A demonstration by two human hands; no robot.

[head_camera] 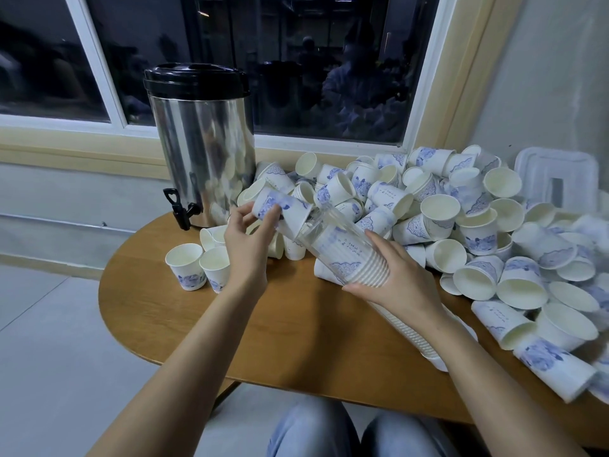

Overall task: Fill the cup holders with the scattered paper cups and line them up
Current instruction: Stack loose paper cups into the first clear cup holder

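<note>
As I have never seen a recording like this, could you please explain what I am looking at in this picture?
There is no machine here. A person sits at a table, and a camera worn on their head looks forward and down, so the hands are the wearer's own. This is the only view.

The left hand holds a single paper cup at the open end of a clear tube. The tube is a cup holder, and there is already a stack of cups inside it. The right hand grips the tube near its lower end.

On the wooden table, a big heap of loose cups lies to the right and two upright cups stand to the left. A metal urn with a black lid and a tap stands at the back.
</note>
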